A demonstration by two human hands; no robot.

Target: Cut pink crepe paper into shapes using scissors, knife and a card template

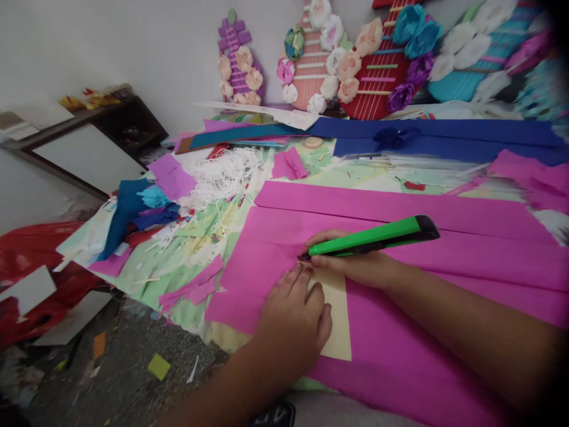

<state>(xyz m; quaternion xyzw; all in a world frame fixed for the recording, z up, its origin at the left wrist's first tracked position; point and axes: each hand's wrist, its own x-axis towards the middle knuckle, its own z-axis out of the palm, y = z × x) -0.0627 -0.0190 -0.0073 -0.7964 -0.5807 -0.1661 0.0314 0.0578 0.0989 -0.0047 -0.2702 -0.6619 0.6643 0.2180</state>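
My right hand (342,258) grips a green utility knife (368,236) with a black end, held slanted like a pen. Its dark tip is down at the top edge of a cream card (335,320). Lying on that card, my left hand (296,311) presses it down with bent fingertips close to the knife tip. The card rests on a large sheet of bright pink paper (249,249), which has long straight slits or fold lines across it. Part of the card is hidden under my left hand.
White string (226,175) and paper scraps (193,284) litter the table at left. Blue paper (444,133) lies at the back. Guitar-shaped decorations with paper flowers (304,65) lean on the wall. A dark-framed cabinet (84,148) and a red plastic bag (40,255) are beyond the table's left edge.
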